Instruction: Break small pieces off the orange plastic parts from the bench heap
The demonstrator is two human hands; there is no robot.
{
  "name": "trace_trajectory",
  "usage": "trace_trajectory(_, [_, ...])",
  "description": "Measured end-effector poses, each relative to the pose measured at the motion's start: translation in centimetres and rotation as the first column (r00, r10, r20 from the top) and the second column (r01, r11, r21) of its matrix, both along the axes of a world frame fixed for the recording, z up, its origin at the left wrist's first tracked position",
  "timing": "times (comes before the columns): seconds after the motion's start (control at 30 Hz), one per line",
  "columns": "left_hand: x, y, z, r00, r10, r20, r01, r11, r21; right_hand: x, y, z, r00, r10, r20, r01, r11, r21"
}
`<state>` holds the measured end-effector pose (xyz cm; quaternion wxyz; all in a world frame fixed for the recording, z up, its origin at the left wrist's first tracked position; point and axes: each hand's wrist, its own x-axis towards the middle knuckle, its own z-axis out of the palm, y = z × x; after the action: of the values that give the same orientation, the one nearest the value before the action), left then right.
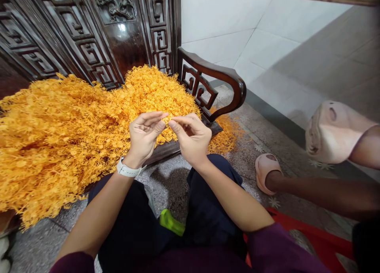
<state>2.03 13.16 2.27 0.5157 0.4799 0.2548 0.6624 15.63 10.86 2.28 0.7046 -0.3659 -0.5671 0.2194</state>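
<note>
My left hand and my right hand meet in front of me, fingertips pinched together on one small orange plastic sprig. A white watch sits on my left wrist. Behind the hands a large heap of the same orange sprigs covers a dark carved wooden bench. Both hands hover just above the bench's front edge, over my knees.
More orange sprigs lie spilled on the speckled stone floor beside the bench arm. Another person's legs in pink slippers reach in from the right. A red stool edge and a green object sit near my legs.
</note>
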Motion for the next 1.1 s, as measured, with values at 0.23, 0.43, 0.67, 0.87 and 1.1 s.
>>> trace_trajectory(0.23, [0.39,-0.21,0.17,1.000,-0.004,0.025,0.005,0.998,-0.056,-0.47,0.01,-0.09,0.996,0.033,-0.078,-0.035,0.999,-0.021])
trace_trajectory(0.43, [0.36,-0.33,-0.10,1.000,-0.004,-0.009,0.004,0.999,-0.037,-0.66,0.24,-0.24,0.978,0.094,-0.185,-0.103,0.994,-0.039])
trace_trajectory(0.67, [0.23,-0.28,-0.21,0.996,0.047,-0.076,-0.048,0.999,-0.023,-0.25,0.36,0.20,0.985,0.078,-0.157,-0.092,0.992,-0.085])
trace_trajectory(0.87, [0.24,-0.26,-0.11,0.992,0.076,-0.097,-0.075,0.997,0.016,-0.24,0.04,0.41,0.985,0.101,-0.137,-0.106,0.994,-0.031])
trace_trajectory(1.1, [0.39,-0.20,-0.27,0.987,0.125,-0.103,-0.114,0.988,0.109,-0.34,0.18,-0.01,0.978,0.126,-0.164,-0.122,0.992,0.036])
